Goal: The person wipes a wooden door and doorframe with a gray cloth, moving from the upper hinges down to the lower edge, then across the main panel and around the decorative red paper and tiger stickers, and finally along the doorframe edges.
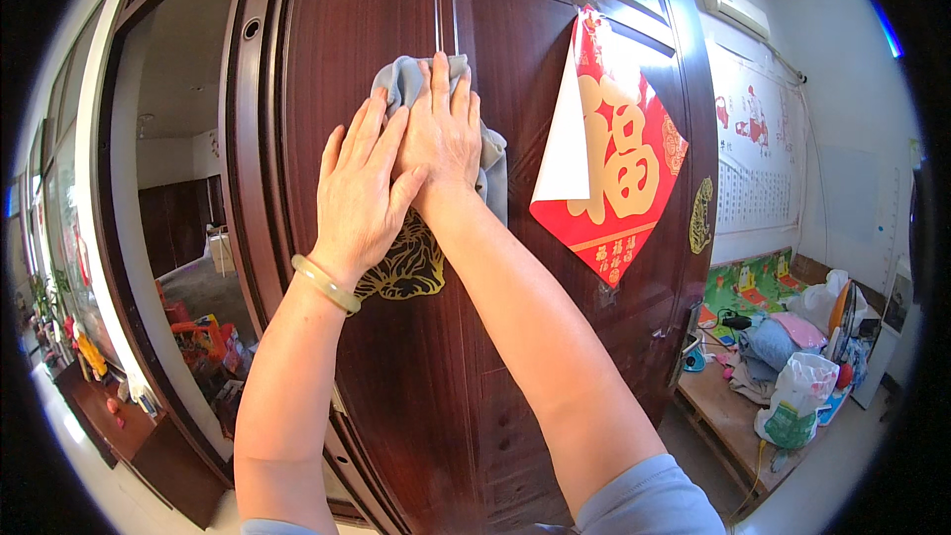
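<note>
A grey-blue cloth [492, 163] lies against a dark reddish-brown wooden door [416, 386]. My right hand [443, 130] presses it flat to the door, fingers pointing up. Beside it, overlapping its edge, my left hand [362, 182] rests with spread fingers on the door and the cloth's left edge; a pale bangle [325, 284] circles that wrist. Below the hands shows a black and gold cut-out decoration [412, 264]. To the right, a red and gold paper diamond [631, 163] hangs on the door, its left corner folded over to show white.
On the left is a doorway with a dark frame [256, 126], and colourful items lie beyond it. At right, a low wooden platform [717, 405] carries clothes [776, 345] and a plastic bag [799, 401]. An air conditioner [734, 9] hangs on the wall above.
</note>
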A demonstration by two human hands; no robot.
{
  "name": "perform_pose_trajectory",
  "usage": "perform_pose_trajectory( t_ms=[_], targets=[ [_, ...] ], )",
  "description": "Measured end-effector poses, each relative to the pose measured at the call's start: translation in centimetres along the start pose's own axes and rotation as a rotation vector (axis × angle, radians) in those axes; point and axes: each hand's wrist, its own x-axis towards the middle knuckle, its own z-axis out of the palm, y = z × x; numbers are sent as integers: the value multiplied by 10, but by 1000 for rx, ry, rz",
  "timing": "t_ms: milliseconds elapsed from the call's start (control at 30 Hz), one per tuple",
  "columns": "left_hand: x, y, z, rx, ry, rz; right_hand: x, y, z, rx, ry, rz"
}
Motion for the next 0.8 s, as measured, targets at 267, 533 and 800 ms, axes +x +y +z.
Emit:
perform_pose_trajectory(
  t_ms=[267, 533, 800],
  targets=[
    [25, -4, 2, 24, 13, 30, 23, 8, -4, 14, -17, -5],
    [16, -18, 6, -270, 54, -4, 53, 58, -18, -104, -18, 262],
    [12, -19, 4, -258, 81, -18, 34, 57, -17, 8, 50, 297]
  ],
)
